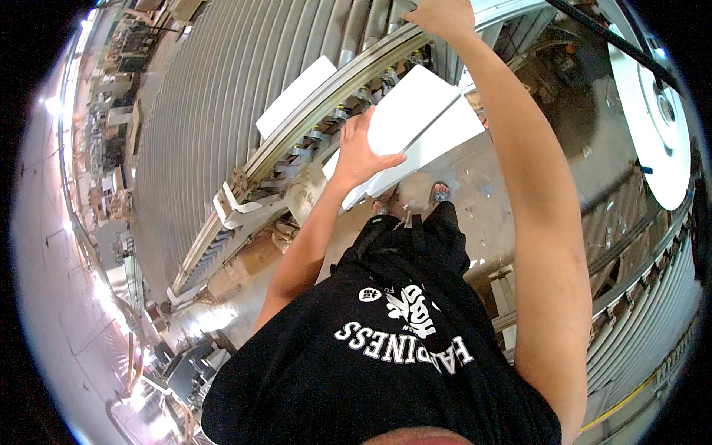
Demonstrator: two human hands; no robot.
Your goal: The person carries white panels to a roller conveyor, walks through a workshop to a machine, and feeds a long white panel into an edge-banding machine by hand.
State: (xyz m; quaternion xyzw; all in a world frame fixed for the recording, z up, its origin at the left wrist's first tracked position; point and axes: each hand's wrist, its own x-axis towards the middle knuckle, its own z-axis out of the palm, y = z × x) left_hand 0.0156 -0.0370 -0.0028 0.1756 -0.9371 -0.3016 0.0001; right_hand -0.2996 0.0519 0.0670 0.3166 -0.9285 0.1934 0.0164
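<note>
The left hand lies flat on a stack of white panels, its fingers pressed together over the upper left part of the top panel and the thumb stretched out along the panel's face. The stack hangs tilted over the near edge of a long roller conveyor, whose grey rollers run in close parallel rows toward the upper left of the view. Another white panel lies on those rollers, just beyond the metal side rail, which carries a row of small blue-grey fittings. The right hand is raised to the upper edge of the view and rests on a curved metal rail; its fingers are cut off by the picture's rim, so I cannot tell how they are set. Below the panels, the concrete floor is grey, stained and dotted with pale spots, and the person's sandalled feet stand on it. To the right, a large white disc is mounted beside a second bank of rollers. Along the left rim stretches a wide workshop hall with machines and bright light.
</note>
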